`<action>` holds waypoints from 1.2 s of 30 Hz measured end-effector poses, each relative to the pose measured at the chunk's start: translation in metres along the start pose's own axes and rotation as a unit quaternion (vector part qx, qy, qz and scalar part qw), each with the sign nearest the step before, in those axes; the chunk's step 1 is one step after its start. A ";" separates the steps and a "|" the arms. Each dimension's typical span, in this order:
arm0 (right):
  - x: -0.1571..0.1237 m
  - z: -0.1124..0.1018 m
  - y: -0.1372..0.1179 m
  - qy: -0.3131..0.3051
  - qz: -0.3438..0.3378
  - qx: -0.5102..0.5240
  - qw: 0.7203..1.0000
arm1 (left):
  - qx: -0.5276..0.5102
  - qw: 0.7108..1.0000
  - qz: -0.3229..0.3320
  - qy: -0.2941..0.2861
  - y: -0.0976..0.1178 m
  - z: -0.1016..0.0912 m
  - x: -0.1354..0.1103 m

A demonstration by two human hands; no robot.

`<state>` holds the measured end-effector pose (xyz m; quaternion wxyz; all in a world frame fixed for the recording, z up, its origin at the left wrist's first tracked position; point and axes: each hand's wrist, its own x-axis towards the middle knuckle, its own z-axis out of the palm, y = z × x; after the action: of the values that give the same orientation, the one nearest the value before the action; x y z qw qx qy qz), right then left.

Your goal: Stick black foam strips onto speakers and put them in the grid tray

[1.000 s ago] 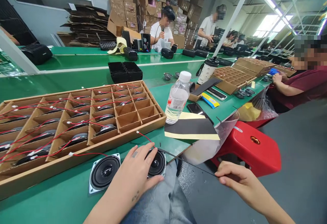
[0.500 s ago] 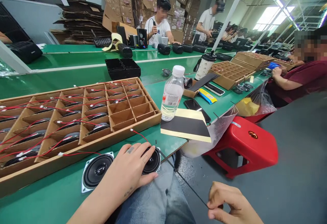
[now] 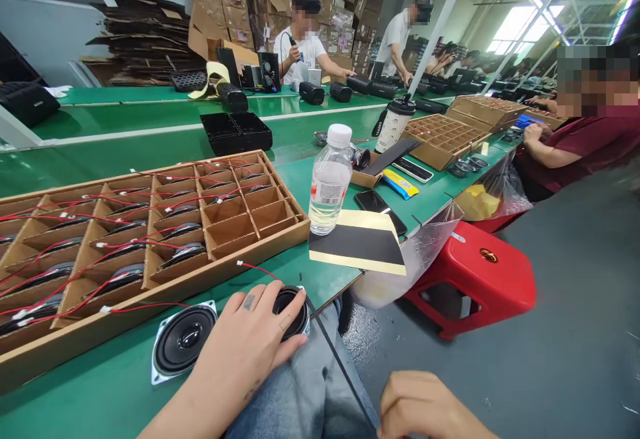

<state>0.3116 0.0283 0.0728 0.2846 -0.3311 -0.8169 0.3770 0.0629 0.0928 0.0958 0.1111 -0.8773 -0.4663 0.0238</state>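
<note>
Black round speaker with a pale metal frame (image 3: pixel 299 323) under the left hand (image 3: pixel 263 325), at the edge of the green tabletop (image 3: pixel 95 399).
Left thumb and fingers grip it across the top; the right hand (image 3: pixel 423 407), fingers curled closed, pinches a thin black strip (image 3: pixel 337 353) stretching from beside the speaker over blue jeans (image 3: pixel 280 399).

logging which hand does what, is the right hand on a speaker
No, the left hand rests on a speaker, while the right hand is apart, the black strip running to it.
</note>
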 end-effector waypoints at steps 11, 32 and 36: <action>0.064 -0.091 0.023 0.115 0.029 -0.007 0.993 | -0.225 0.961 -0.058 -0.148 -0.033 -0.025 0.015; 0.116 -0.116 0.028 0.117 -0.042 -0.038 0.991 | -0.184 0.978 0.077 -0.059 -0.044 -0.006 0.010; 0.096 -0.112 0.045 0.108 -0.011 -0.026 0.994 | -0.160 0.985 0.053 -0.024 -0.036 0.002 0.003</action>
<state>0.3463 0.1711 0.1192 0.3666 -0.3687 -0.7944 0.3140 0.0355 0.1154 0.1014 -0.0438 -0.9065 -0.4191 -0.0244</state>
